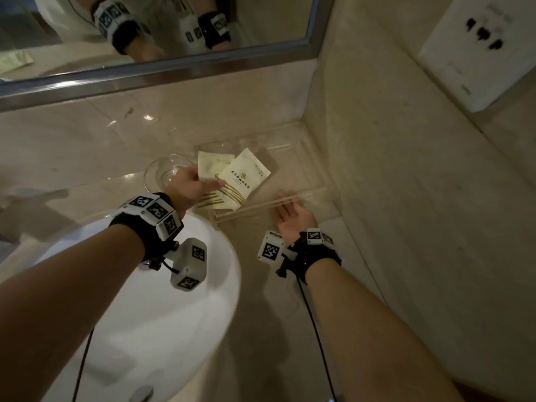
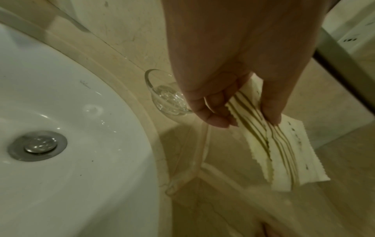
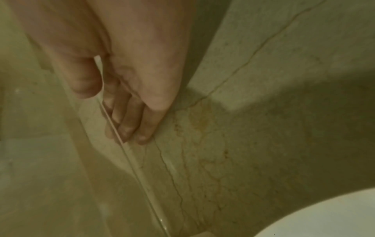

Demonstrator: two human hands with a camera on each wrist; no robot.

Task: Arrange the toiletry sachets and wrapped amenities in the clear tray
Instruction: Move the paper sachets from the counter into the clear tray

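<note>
Two cream sachets with gold stripes overlap, one (image 1: pixel 246 178) in front and one (image 1: pixel 213 166) behind. My left hand (image 1: pixel 208 184) pinches them by their striped ends over the left part of the clear tray (image 1: pixel 272 205). In the left wrist view the thumb and curled fingers of the left hand (image 2: pixel 243 115) clamp both sachets (image 2: pixel 284 152) above the tray's corner (image 2: pixel 192 173). I cannot tell whether the sachets touch the tray floor. My right hand (image 1: pixel 285 204) pinches the tray's front wall. Its thumb lies on one side of the clear tray wall (image 3: pixel 138 173) and its fingers (image 3: pixel 125 126) on the other.
A small glass bowl (image 1: pixel 165 172) stands just left of the tray, beside my left hand. The white sink (image 1: pixel 145 300) with its drain (image 2: pixel 37 145) fills the near left. The tray sits in the counter's corner under a mirror (image 1: pixel 145 39), with a wall socket (image 1: pixel 478 53) to the right.
</note>
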